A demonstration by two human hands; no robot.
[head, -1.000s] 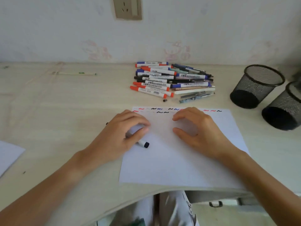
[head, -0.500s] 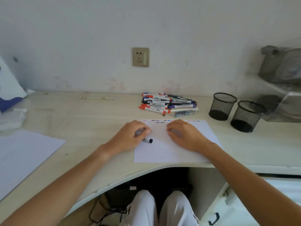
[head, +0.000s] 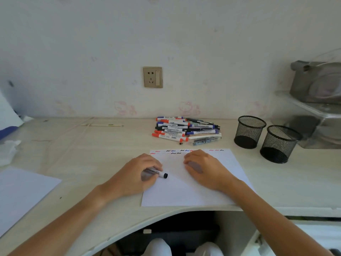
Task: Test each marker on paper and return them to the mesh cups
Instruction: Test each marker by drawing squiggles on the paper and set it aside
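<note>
My left hand [head: 133, 175] grips a white marker with a black cap [head: 160, 173], lying low across the left edge of the white paper [head: 186, 193]. My right hand [head: 204, 169] rests on the paper with fingers loosely curled, holding nothing. Short red, blue and black squiggles run along the paper's far edge. A pile of markers and pens [head: 186, 131] lies beyond the paper. Two black mesh cups [head: 249, 132] [head: 278, 144] stand at the right, and I see no markers in them.
A second white sheet [head: 22, 193] lies at the left. A clear plastic organizer with a grey object [head: 317, 100] stands at the far right. A thin stick [head: 102, 125] lies near the wall. The desk's curved front edge runs just under the paper.
The view pulled back and upward, showing the wall socket and more of the desk. Both hands stay on the paper, the left still holding the black-capped marker.
</note>
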